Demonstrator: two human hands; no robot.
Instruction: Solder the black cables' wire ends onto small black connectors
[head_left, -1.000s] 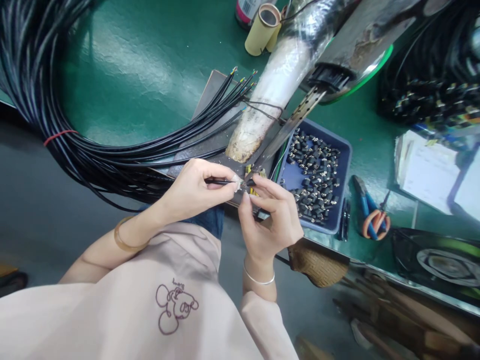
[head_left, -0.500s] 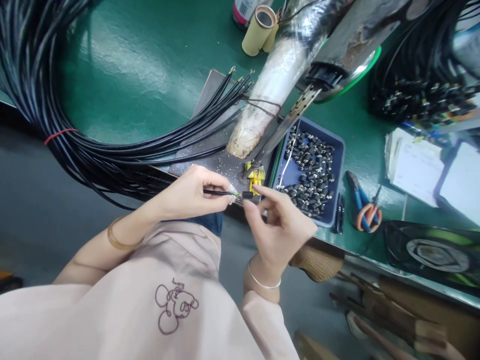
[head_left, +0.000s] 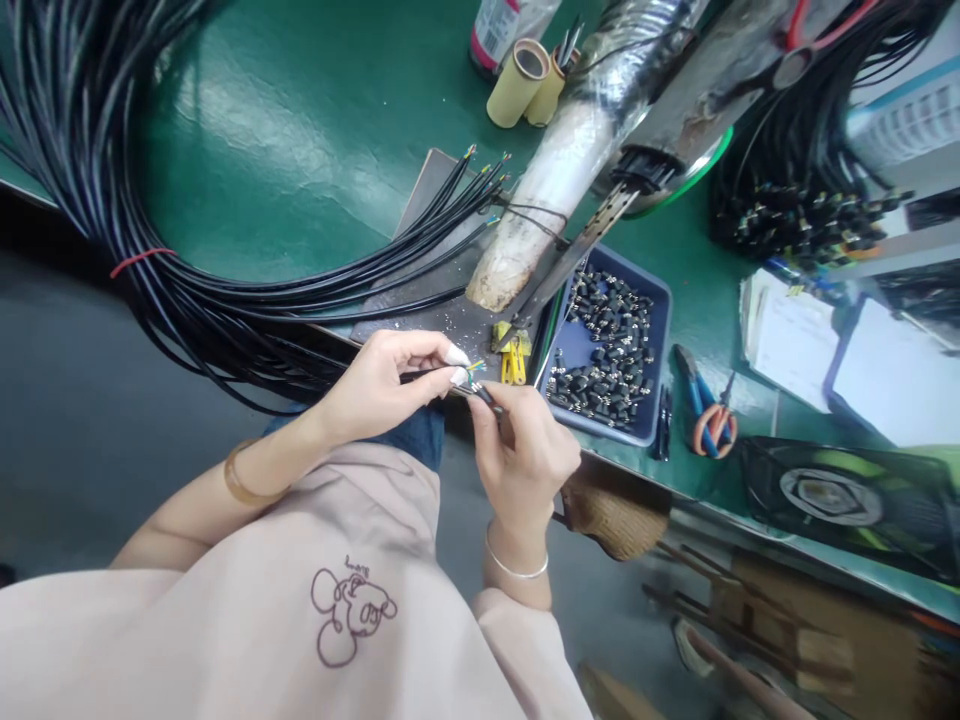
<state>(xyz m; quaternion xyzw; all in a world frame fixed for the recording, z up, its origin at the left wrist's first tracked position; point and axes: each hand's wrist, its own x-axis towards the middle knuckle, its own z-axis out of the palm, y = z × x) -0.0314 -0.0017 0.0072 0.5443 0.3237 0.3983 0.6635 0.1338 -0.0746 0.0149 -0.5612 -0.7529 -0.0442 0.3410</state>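
Note:
My left hand [head_left: 409,375] pinches a black cable [head_left: 414,377] close to its stripped end. Bare coloured wires [head_left: 475,369] stick out past the fingertips. Between the thumb and forefinger of my right hand [head_left: 517,435] is a small black connector [head_left: 485,396], its metal end facing the wires. Wires and connector are very close; whether they touch I cannot tell. Just beyond my fingers are a yellow clip-like piece [head_left: 513,360] and the tip of a soldering iron [head_left: 559,258] with a perforated metal shaft.
A thick bundle of black cables [head_left: 225,300] lies on the left, ends on a grey plate [head_left: 409,310]. A wrapped duct [head_left: 517,230] slants overhead. At right are a blue tray [head_left: 660,370] of connectors, cutters [head_left: 697,395], papers [head_left: 787,340] and a dark fan-like object [head_left: 832,500].
My right thumb and forefinger have closed on the connector, which has moved slightly left and tilted. The coloured wires now show fanned out beside it. The view has shifted a little.

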